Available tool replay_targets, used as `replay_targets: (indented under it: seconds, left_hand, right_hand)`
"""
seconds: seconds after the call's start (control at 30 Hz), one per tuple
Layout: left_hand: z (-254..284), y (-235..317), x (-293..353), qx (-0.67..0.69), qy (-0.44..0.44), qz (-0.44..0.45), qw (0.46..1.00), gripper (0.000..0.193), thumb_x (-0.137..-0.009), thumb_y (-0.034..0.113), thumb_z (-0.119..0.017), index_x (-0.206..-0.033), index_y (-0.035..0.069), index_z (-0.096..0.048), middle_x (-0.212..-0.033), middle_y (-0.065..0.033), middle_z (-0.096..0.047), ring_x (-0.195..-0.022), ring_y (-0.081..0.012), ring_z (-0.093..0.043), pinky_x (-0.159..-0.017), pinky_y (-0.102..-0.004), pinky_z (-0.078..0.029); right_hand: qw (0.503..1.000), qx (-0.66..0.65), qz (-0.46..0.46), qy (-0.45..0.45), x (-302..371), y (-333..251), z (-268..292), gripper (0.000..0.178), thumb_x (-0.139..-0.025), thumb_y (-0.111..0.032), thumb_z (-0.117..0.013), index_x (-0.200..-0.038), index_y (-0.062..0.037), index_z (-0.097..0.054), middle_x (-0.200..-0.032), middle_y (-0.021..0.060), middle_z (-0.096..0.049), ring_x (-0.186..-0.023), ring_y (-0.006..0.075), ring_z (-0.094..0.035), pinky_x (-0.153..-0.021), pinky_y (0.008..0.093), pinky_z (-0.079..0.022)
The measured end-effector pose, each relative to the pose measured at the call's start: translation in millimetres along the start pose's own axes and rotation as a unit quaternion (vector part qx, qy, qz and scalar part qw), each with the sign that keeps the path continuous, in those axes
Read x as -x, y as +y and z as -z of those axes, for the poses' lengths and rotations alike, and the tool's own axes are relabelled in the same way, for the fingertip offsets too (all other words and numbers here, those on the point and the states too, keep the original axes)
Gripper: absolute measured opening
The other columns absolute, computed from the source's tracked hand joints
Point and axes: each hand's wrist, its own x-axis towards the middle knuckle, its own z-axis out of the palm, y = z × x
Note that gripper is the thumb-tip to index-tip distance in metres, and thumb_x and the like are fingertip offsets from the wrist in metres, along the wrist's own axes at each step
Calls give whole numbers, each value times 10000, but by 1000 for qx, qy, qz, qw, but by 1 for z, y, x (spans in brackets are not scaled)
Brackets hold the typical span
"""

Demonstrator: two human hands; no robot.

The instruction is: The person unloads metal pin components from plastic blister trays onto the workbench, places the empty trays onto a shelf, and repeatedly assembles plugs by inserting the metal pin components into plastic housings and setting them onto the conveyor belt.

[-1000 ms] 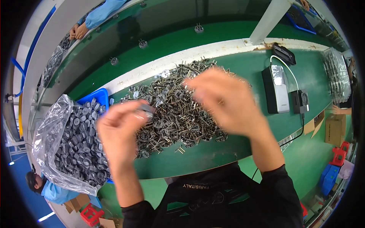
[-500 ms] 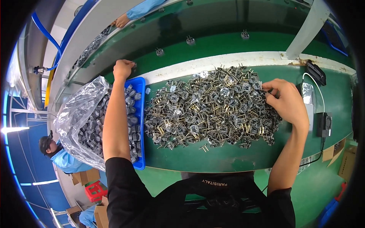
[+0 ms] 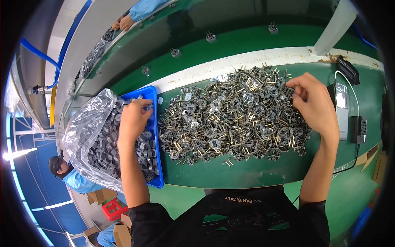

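Observation:
My left hand (image 3: 133, 119) is over the blue bin (image 3: 159, 164), thumb and forefinger drawn together near its far end. Whatever lies between those fingertips is too small to make out. Small grey plastic housings (image 3: 105, 142) fill the bin and the clear plastic bag (image 3: 82, 136) lying in it. At the right edge of a wide pile of dark plug parts with brass pins (image 3: 230, 119), my right hand (image 3: 314, 103) has its fingers curled in a pinch. Metal pins show just beyond its fingertips; the piece itself is mostly hidden.
Beyond a white rail (image 3: 242, 55) runs a green belt with several spaced plug pieces (image 3: 211, 37). Across it, another person's hand (image 3: 125, 22) is by more parts. To the right are a black adapter (image 3: 358, 129) with a cable and a slanted white post (image 3: 335, 29).
My left hand has come back from the belt's near edge to over the blue bin; a plug piece now shows where it was. My right hand stays at the pile's right edge.

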Motion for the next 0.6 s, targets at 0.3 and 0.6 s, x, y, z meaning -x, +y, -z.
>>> replay_targets:
  seconds: [0.3,0.6]
  left_hand:
    - [-1,-17,20,188,81,60,977,368,-714,-20,-643,-1074,49,-676,-882,-110,-603,-722,-161,-625,-688,-276,-508]
    - [-18,18,67,732,161,84,657,311,-912,85,-558,-1167,-88,-524,-874,-102,-636,-768,-222,-667,-760,-282,-546]
  right_hand:
    - [993,-40,77,74,4,-13,-4,216,-701,110,-619,-884,-4,-600,-738,32,-450,-635,103,-441,-568,232,-381]
    - [974,-179,118,68,10,-36,-24,176,-705,70,-703,-835,-8,-613,-685,3,-499,-580,51,-458,-518,189,-377]
